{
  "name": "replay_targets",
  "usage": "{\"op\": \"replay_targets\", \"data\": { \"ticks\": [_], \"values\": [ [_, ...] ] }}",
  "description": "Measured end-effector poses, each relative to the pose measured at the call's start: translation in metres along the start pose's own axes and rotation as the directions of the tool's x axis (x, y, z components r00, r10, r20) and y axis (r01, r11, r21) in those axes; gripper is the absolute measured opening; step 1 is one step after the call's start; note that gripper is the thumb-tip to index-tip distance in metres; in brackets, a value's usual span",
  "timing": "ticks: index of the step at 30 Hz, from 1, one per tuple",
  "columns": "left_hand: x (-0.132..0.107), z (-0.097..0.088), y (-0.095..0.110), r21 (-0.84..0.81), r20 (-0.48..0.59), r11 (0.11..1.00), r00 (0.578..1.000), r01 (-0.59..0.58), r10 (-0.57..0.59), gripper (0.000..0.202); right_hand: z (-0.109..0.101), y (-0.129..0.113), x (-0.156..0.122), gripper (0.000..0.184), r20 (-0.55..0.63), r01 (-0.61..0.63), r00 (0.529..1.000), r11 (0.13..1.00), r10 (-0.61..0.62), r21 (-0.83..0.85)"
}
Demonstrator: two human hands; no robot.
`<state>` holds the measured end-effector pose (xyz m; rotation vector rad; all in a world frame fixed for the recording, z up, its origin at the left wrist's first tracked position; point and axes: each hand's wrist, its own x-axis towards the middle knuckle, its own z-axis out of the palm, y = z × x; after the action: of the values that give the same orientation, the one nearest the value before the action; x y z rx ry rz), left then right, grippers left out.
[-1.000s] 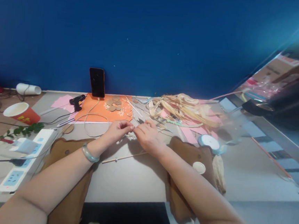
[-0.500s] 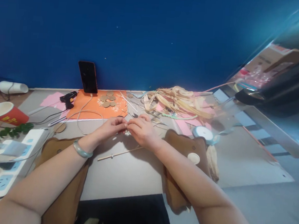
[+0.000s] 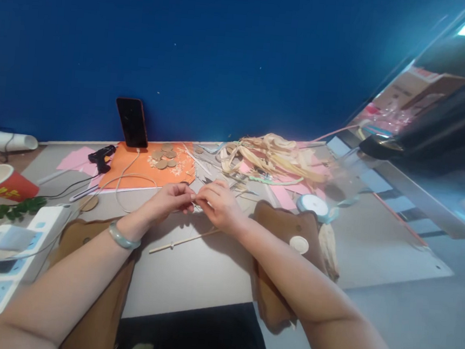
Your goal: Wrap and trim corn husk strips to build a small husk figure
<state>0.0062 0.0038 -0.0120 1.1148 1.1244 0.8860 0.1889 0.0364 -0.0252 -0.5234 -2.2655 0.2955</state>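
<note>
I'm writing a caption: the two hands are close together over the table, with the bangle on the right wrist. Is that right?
Not quite: the bangle is on the left wrist, as the head view shows. The left hand and right hand are indeed close together over the table.

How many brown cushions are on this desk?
2: the left cushion, partly covered by the left forearm, and the right cushion, partly covered by the right forearm. No third one shows.
</note>
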Motion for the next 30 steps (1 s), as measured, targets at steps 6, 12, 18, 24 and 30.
{"op": "replay_targets", "data": {
  "ticks": [6,12,18,24,30],
  "values": [
    [-0.004,0.001,0.004,0.168,-0.012,0.981,0.995,-0.094,0.098,0.031,-0.006,-0.006,0.004,0.006,0.088,-0.357,0.933,0.875,0.348,0.326],
    [-0.005,-0.002,0.008,0.228,0.005,0.966,0.992,-0.124,0.126,0.029,-0.010,-0.003,0.009,0.012,0.240,-0.560,0.818,0.630,0.522,0.538],
    [-0.006,-0.003,0.006,0.077,0.056,0.990,0.992,-0.120,0.116,0.029,-0.014,-0.001,0.012,0.019,0.406,-0.627,0.751,0.372,0.521,0.684],
    [-0.003,0.005,-0.001,0.013,-0.029,0.978,0.977,-0.211,0.211,0.027,-0.011,0.000,0.012,0.023,0.349,-0.603,0.717,0.286,0.603,0.745],
    [-0.004,0.012,0.001,0.061,-0.188,0.957,0.938,-0.285,0.291,0.029,-0.009,-0.002,0.011,0.024,0.306,-0.610,0.722,0.364,0.620,0.704]
  ]
}}
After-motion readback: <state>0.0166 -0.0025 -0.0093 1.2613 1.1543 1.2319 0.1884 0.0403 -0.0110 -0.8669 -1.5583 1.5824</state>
